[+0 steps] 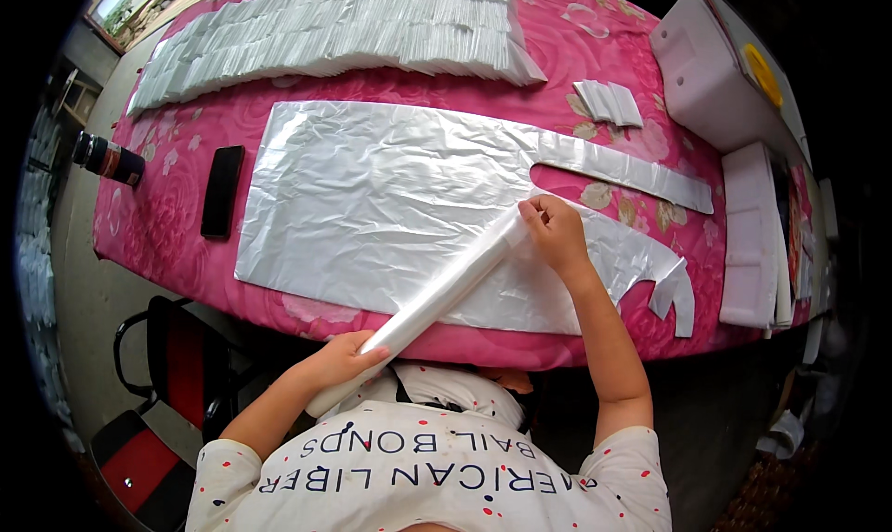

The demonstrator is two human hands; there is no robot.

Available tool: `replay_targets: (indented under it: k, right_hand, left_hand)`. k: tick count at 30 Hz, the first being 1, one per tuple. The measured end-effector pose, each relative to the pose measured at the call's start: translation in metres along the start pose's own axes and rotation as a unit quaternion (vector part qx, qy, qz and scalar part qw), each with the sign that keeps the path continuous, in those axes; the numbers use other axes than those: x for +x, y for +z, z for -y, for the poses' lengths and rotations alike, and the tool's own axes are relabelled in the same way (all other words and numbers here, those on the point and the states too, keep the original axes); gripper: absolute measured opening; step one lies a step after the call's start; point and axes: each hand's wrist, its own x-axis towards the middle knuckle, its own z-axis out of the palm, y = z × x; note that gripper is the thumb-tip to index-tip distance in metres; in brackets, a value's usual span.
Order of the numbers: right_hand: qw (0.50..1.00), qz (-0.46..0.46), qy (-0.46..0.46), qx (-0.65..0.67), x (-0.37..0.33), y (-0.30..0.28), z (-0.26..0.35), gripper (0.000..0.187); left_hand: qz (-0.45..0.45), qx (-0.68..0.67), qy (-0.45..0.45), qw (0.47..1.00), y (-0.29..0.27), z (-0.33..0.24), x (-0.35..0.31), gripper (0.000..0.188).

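A long, narrow folded strip of white plastic film (pixel 455 276) runs slantwise in front of me. Near its lower left end, my left hand (pixel 348 357) holds it, thumb laid along the top. My right hand (pixel 555 230) pinches the upper right end between thumb and fingers. Beneath the strip, white plastic carrier bags (pixel 372 179) with cut-out handles lie flat and creased on the table, handles toward the right. How many layers they make, I cannot tell. The strip's lowest end is partly hidden by my left hand.
Rows of folded white plastic bundles (pixel 344 30) cover the far left of the pink flowered tablecloth (pixel 177 225). A black phone (pixel 223 192) and dark bottle (pixel 109 159) are at left. A small folded stack (pixel 609 103) and white foam boxes (pixel 751 244) stand right. Chairs (pixel 181 360) sit lower left.
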Motion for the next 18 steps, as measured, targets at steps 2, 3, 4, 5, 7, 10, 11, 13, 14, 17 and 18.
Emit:
replay_targets:
  k: [2, 3, 4, 5, 7, 10, 11, 13, 14, 17, 18]
  right_hand:
    - [0.983, 0.101, 0.128, 0.084, 0.001, 0.0, -0.001, 0.028]
    - [0.973, 0.124, 0.153, 0.119, 0.002, -0.001, 0.003, 0.027]
    - [0.961, 0.146, 0.178, 0.154, 0.004, -0.004, 0.008, 0.027]
    - [0.946, 0.169, 0.203, 0.189, 0.005, -0.005, 0.011, 0.026]
    - [0.935, 0.196, 0.201, 0.215, 0.005, -0.006, 0.01, 0.024]
    - [0.933, 0.189, 0.195, 0.237, 0.002, -0.006, 0.009, 0.022]
    - [0.934, 0.179, 0.192, 0.241, 0.001, -0.006, 0.009, 0.021]
    - [0.956, 0.128, 0.162, 0.209, 0.003, -0.007, -0.005, 0.021]
    - [0.965, 0.102, 0.147, 0.193, 0.005, -0.009, -0.014, 0.021]
    - [0.986, -0.04, 0.149, 0.063, 0.017, -0.036, -0.041, 0.023]
    - [0.987, -0.084, 0.138, -0.021, 0.021, -0.05, -0.051, 0.024]
  left_hand:
    - [0.0, -0.006, 0.003, 1.0, 0.0, 0.003, 0.001, 0.033]
    - [-0.001, -0.004, 0.007, 1.0, 0.0, 0.004, 0.0, 0.033]
    - [-0.002, -0.001, 0.01, 1.0, 0.0, 0.004, 0.0, 0.033]
    - [-0.003, 0.002, 0.013, 1.0, 0.0, 0.004, 0.0, 0.033]
    - [-0.005, 0.002, 0.013, 1.0, 0.001, 0.003, -0.001, 0.034]
    - [-0.007, 0.017, 0.017, 1.0, 0.001, 0.001, -0.002, 0.034]
    - [-0.008, 0.025, 0.018, 1.0, 0.001, 0.001, -0.002, 0.034]
    - [-0.007, 0.018, 0.002, 1.0, 0.003, -0.004, -0.004, 0.033]
    - [-0.007, 0.015, -0.007, 1.0, 0.003, -0.006, -0.005, 0.033]
    - [-0.006, 0.048, -0.025, 0.998, -0.005, -0.004, -0.014, 0.034]
    - [0.001, 0.05, -0.019, 0.999, -0.011, -0.002, -0.018, 0.034]
